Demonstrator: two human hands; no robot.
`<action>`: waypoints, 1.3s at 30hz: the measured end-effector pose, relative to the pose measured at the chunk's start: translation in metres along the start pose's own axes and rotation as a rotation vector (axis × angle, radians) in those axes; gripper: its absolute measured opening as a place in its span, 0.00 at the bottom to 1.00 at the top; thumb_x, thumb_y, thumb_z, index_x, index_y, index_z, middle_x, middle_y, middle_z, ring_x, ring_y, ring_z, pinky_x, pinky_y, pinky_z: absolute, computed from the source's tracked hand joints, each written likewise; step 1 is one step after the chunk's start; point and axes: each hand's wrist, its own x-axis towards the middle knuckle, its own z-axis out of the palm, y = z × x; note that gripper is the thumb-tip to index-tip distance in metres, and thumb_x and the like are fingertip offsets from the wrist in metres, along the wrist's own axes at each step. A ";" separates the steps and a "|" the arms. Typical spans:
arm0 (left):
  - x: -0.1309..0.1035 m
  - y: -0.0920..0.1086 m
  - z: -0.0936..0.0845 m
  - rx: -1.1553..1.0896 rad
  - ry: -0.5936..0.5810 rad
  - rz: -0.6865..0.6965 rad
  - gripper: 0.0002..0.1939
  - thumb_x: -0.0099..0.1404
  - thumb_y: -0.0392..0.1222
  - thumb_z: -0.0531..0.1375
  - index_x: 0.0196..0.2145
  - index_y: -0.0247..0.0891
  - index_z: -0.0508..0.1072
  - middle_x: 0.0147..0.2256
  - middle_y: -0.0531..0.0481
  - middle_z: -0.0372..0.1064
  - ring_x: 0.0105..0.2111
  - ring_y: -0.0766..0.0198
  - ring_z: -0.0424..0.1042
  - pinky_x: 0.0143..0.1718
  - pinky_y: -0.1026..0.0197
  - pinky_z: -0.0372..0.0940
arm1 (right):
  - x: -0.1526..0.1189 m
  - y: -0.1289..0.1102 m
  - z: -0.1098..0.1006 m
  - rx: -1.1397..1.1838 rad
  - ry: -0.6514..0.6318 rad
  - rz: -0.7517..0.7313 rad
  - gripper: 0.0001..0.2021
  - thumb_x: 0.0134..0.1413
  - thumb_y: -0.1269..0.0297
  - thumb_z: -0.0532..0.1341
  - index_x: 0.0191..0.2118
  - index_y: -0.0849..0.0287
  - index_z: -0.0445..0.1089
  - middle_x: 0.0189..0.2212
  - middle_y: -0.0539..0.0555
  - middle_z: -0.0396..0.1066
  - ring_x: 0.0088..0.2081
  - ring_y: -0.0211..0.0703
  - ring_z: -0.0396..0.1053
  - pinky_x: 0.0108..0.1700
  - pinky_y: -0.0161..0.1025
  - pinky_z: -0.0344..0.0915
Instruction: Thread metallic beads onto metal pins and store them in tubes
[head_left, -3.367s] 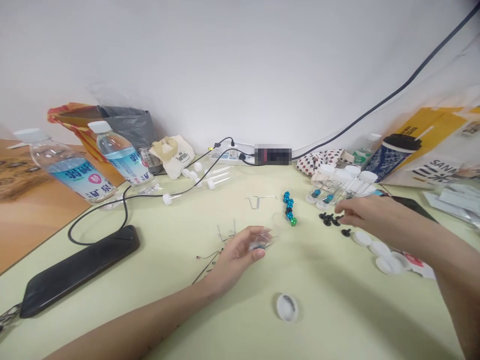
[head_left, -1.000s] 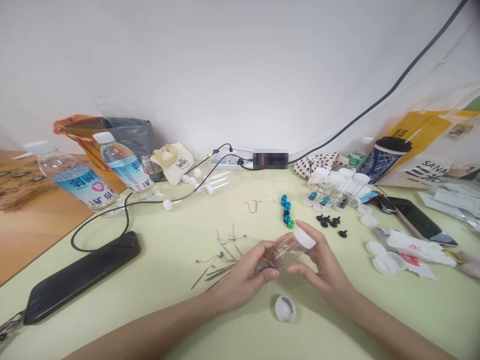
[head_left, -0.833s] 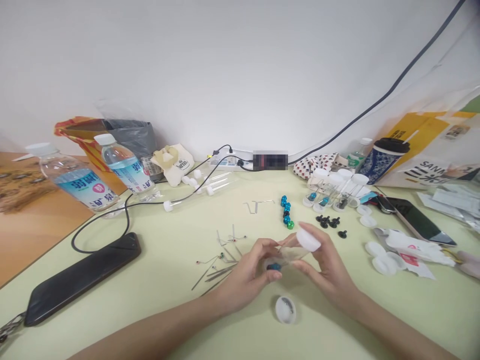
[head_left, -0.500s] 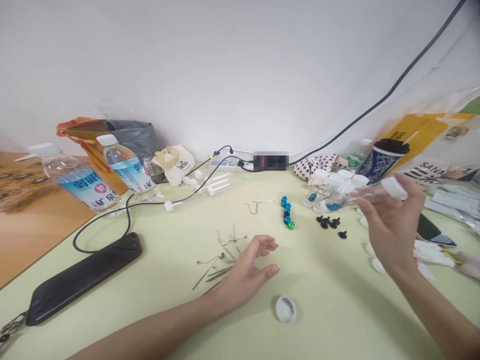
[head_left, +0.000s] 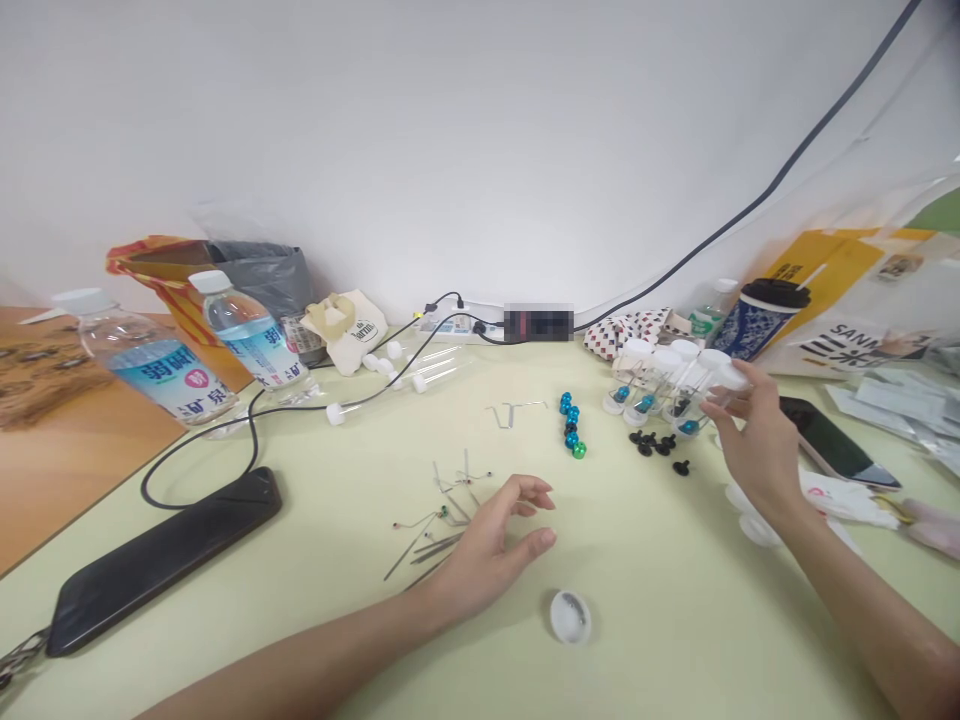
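Observation:
My right hand (head_left: 757, 445) is closed around the white cap of a clear tube (head_left: 694, 405), which stands upright on the table with a blue piece inside. Several similar capped tubes (head_left: 660, 375) stand right beside it. My left hand (head_left: 491, 550) lies on the table, fingers loosely curved and apart, holding nothing. Thin metal rods (head_left: 427, 545) and small wire pieces are by its wrist. In front of it sits a small white cap (head_left: 570, 617), open side up, with something dark inside. Several black pieces (head_left: 660, 443) lie near the tubes, left of my right hand.
A row of blue balls ending in a green one (head_left: 579, 450) lies mid-table, beside bent metal rods (head_left: 511, 415). Left are a black phone (head_left: 165, 560), a cable and water bottles (head_left: 169, 375). A patterned cup (head_left: 761, 320) and another phone (head_left: 840, 440) are at the right.
My right hand has moved left and lowered the tube from a tilted hold in the air to upright among the other tubes. The left hand has stayed in place.

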 end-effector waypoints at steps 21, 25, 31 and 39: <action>0.000 0.001 0.001 0.015 0.005 0.028 0.15 0.67 0.45 0.56 0.50 0.44 0.63 0.48 0.47 0.65 0.50 0.57 0.63 0.53 0.52 0.58 | -0.001 0.010 0.007 0.198 -0.076 -0.044 0.33 0.52 0.49 0.62 0.60 0.55 0.54 0.35 0.55 0.72 0.37 0.50 0.73 0.41 0.49 0.73; 0.000 0.002 0.000 0.019 0.000 0.030 0.15 0.66 0.45 0.56 0.50 0.44 0.63 0.48 0.47 0.65 0.50 0.58 0.63 0.52 0.53 0.58 | -0.003 0.017 0.015 0.239 -0.039 -0.021 0.35 0.52 0.47 0.61 0.61 0.54 0.49 0.37 0.55 0.70 0.38 0.50 0.73 0.41 0.52 0.73; 0.000 0.002 0.000 0.017 0.006 0.033 0.14 0.66 0.45 0.56 0.50 0.44 0.63 0.48 0.46 0.65 0.50 0.57 0.63 0.52 0.52 0.58 | -0.005 0.017 0.020 0.289 -0.067 -0.023 0.36 0.53 0.49 0.62 0.62 0.54 0.46 0.40 0.55 0.69 0.41 0.48 0.73 0.43 0.49 0.73; 0.001 0.001 0.001 0.016 0.008 0.032 0.15 0.66 0.46 0.56 0.49 0.43 0.64 0.48 0.46 0.65 0.50 0.56 0.64 0.52 0.52 0.58 | -0.005 0.021 0.022 0.288 -0.074 -0.011 0.38 0.52 0.49 0.63 0.63 0.55 0.45 0.42 0.58 0.69 0.42 0.51 0.72 0.43 0.53 0.72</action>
